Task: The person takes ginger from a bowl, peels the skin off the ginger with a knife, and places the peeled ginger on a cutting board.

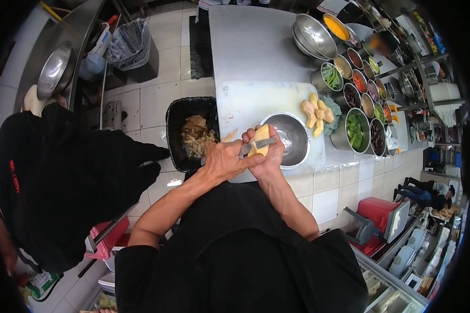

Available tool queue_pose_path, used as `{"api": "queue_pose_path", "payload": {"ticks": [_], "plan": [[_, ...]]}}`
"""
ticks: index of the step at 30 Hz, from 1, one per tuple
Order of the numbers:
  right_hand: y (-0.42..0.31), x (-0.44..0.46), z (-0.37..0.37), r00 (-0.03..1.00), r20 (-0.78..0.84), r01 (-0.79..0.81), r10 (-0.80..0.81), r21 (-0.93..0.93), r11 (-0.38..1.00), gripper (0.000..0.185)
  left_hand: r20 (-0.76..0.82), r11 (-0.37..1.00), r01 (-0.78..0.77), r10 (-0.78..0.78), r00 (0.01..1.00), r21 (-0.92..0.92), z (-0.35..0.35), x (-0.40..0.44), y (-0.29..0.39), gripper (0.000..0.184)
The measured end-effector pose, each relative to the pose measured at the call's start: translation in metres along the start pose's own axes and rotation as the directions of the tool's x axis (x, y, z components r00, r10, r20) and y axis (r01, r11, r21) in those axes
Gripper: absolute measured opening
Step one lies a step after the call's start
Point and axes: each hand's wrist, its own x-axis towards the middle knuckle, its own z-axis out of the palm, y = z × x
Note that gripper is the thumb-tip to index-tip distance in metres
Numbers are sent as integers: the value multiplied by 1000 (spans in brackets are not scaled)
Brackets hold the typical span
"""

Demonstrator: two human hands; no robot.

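My right hand cradles a pale yellow, peeled-looking piece of ginger. My left hand is closed around the grip of a knife; its flat metal blade lies across the ginger, and the handle is hidden by the fingers. Both hands meet over the front edge of a white cutting board, beside a steel bowl. Several knobby pieces of ginger lie on the board beyond the bowl. Brown peelings fill part of a black-lined bin to the left.
Steel pots of cut vegetables, including one with greens, crowd the right side of the steel table. Colanders stand at the back. A person in black is close on my left. A grey bin stands farther off.
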Motion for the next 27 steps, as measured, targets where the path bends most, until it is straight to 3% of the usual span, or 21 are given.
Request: {"api": "queue_pose_path", "payload": {"ticks": [6, 10, 12, 15, 18, 22, 25, 27], "plan": [[3, 9, -13, 988, -145, 32, -42, -71, 997, 28, -31, 997, -76, 76, 997, 4, 6, -8, 5, 57], [-3, 3, 7, 957, -290, -35, 23, -37, 999, 27, 77, 933, 278, -267, 961, -230, -4, -19, 1, 60], [-6, 3, 2, 974, -215, -94, 76, -78, 992, 26, 117, 835, 452, -438, 891, -314, -6, -21, -13, 64], [-5, 5, -1, 976, -170, -152, 136, -88, 984, 25, 211, 700, 593, -559, 802, -399, -4, -22, -36, 72], [-3, 7, -8, 976, -116, -191, 184, -61, 980, 25, 240, 675, 647, -603, 761, -355, -5, -22, -43, 77], [-5, 5, -4, 968, -127, -224, 215, -61, 973, 24, 37, 795, 536, -549, 835, -285, -4, -21, -37, 73], [-5, 1, 0, 959, -161, -248, 231, -92, 964, 27, -57, 963, 245, -253, 966, -114, -14, -14, -21, 64], [-1, -1, 5, 953, -206, -251, 222, -129, 959, 29, -59, 990, 141, -142, 988, -19, -21, -5, -10, 68]]}}
